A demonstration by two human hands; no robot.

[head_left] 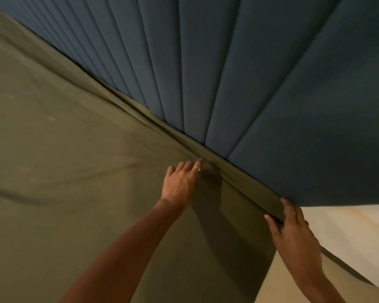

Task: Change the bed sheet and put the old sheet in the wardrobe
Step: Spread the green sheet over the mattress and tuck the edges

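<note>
An olive-green sheet (74, 171) covers the bed, with its top edge bunched along the base of the dark blue padded headboard (249, 62). My left hand (181, 182) lies on the sheet near that edge, fingers straight and pointing toward the headboard. My right hand (293, 232) is at the sheet's corner, where the headboard ends. Its straight fingers press the folded edge of the sheet against the gap. Both hands wear a ring.
To the right of the bed a cream-coloured surface (348, 232) shows beyond the headboard's end. A paler strip (278, 281) lies below the sheet's corner. Wrinkles run across the sheet at the left.
</note>
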